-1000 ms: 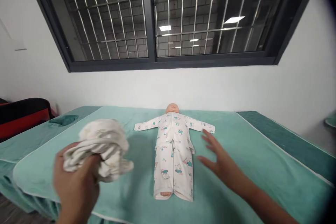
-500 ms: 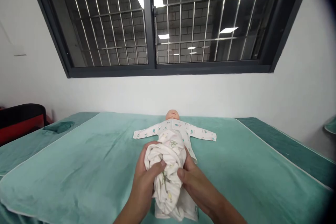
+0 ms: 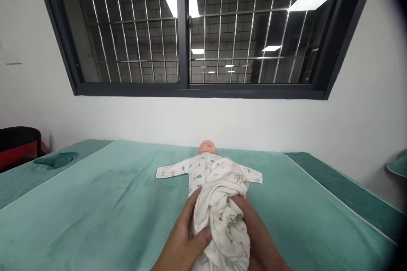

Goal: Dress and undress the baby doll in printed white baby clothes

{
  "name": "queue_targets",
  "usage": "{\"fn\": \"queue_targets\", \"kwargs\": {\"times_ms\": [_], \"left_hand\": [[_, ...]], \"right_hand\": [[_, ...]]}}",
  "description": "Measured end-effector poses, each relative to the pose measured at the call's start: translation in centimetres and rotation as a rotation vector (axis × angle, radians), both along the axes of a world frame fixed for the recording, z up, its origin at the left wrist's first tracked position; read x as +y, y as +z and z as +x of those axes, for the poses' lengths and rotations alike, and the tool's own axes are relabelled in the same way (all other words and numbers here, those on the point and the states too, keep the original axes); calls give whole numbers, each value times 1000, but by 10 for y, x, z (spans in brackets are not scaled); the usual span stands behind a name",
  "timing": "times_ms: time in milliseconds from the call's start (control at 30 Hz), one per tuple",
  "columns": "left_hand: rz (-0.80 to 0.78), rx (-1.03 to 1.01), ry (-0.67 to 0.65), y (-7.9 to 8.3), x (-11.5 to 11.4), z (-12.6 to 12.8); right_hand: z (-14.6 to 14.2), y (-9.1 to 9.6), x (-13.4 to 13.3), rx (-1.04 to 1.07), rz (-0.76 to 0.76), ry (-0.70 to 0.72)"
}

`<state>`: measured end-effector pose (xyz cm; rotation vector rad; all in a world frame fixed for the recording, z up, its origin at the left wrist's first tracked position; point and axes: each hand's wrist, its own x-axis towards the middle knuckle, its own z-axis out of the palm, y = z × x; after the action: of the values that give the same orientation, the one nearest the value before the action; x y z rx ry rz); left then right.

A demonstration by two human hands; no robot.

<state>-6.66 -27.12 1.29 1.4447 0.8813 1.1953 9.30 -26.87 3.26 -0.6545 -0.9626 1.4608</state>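
A bunched white baby garment (image 3: 224,207) with small green and yellow prints is gathered between my two hands. My left hand (image 3: 186,237) grips its left side, with the thumb pressed on the folds. Round the right side closes my right hand (image 3: 256,230), its fingertips partly hidden by the cloth. Beyond the bundle lies a baby doll (image 3: 207,147) on its back, head toward the wall. The doll's white printed long-sleeved top (image 3: 197,169) has both sleeves spread outward. The bundle hides the top's lower right part and part of the right sleeve.
A green sheet (image 3: 104,203) covers the bed surface, with darker green strips at both sides. A white wall and a barred window (image 3: 184,89) stand behind. At the far left is a black and red object (image 3: 20,148).
Both hands have shifted right with the bunched garment. My right hand has moved farther behind the folds, and more of the top's left side shows. The camera view has tilted slightly up.
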Motion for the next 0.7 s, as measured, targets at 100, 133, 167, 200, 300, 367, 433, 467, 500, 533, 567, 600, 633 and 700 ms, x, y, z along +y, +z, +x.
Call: {"fn": "queue_targets", "kwargs": {"times_ms": [100, 133, 167, 200, 300, 367, 433, 467, 500, 533, 567, 600, 633, 700], "left_hand": [[-73, -72, 107, 0, 6, 7], [-92, -100, 129, 1, 8, 9], [-109, -124, 138, 2, 10, 12], [-124, -144, 133, 4, 12, 15], [-153, -178, 75, 8, 17, 26], [-140, -163, 21, 10, 19, 33], [-115, -119, -22, 12, 21, 34], [-106, -98, -21, 13, 23, 32], [-97, -83, -4, 14, 26, 30], [-92, -77, 27, 15, 29, 26], [-89, -75, 66, 15, 34, 22], [-88, -78, 101, 14, 38, 17], [-91, -80, 130, 12, 43, 13], [-108, -72, 174, 6, 53, 5]], "right_hand": [[2, -1, 8, -36, -142, -138], [3, -4, 11, -65, -134, -147], [4, -8, 13, -79, -109, -128], [4, -13, 15, -72, -80, -91], [6, -25, 18, -6, -65, -9], [12, -24, 17, 0, -76, -77], [25, -12, 14, -23, -74, -167], [36, -4, 12, -36, -66, -207], [50, 6, 9, -49, -68, -241], [65, 15, 7, -60, -87, -283], [82, 23, 5, -66, -115, -330], [99, 28, 4, -75, -145, -379], [115, 30, 4, -94, -166, -421], [143, 23, 7, -187, -172, -488]]}}
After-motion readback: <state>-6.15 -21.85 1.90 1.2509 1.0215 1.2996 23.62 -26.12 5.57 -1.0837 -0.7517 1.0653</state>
